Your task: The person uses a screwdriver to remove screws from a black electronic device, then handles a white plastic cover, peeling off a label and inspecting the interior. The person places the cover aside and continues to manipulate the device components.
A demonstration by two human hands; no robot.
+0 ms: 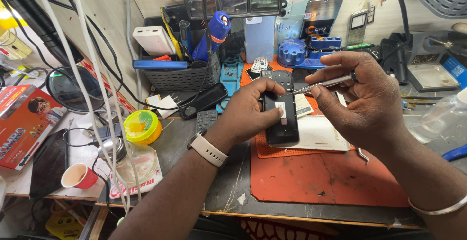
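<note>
Your opened black phone [281, 118] lies on the small orange perforated mat [265, 150], which sits at the far edge of the larger red mat [321, 174] on the tabletop [228, 181]; its long axis runs away from you, its top end pointing toward the back wall. Your left hand [250, 111], with a pale watch [208, 149] on its wrist, reaches in from the lower left and rests on the phone's left side, thumb and forefinger pinched around its upper part. Your right hand [362, 101] comes from the right with a bangle on its wrist, fingers curled and closed around one slim metal screwdriver [321, 83], whose shaft lies nearly level and points left, its tip at the phone's top edge. A white card [318, 133] lies just beside the phone on the right. Farther left stand one yellow round tub [142, 126], one glass jar [127, 159] and one red paper cup [79, 175].
</note>
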